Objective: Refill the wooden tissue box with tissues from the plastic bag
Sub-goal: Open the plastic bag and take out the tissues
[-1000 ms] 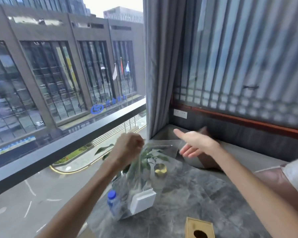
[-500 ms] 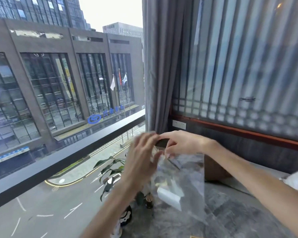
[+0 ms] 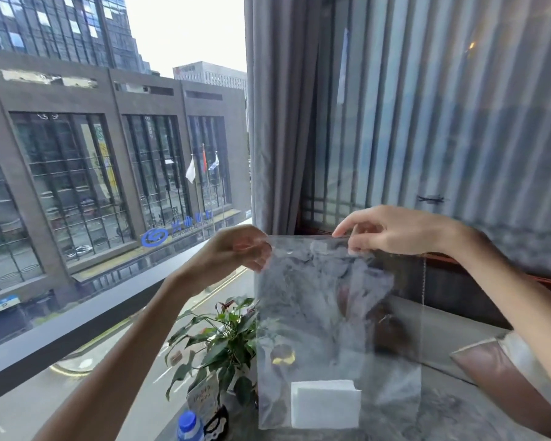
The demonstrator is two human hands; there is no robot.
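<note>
Between the left hand (image 3: pixel 236 249) and right hand (image 3: pixel 392 230), both pinching its top edge, the plastic bag (image 3: pixel 334 329) now hangs lifted off the surface, tissues (image 3: pixel 325 404) settled at the bottom, ready for opening.

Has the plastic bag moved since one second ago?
Yes. The plastic bag then lay on the table beside the plant; now both hands hold it upright by its top edge, above the plant's leaves.

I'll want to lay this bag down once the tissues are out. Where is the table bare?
Bare table shows right of the bag, bordered by the pink cushion. Left of the bag is crowded: the plant, a card and a blue-capped bottle. Both the left hand and right hand hold the bag's top edge.
</note>
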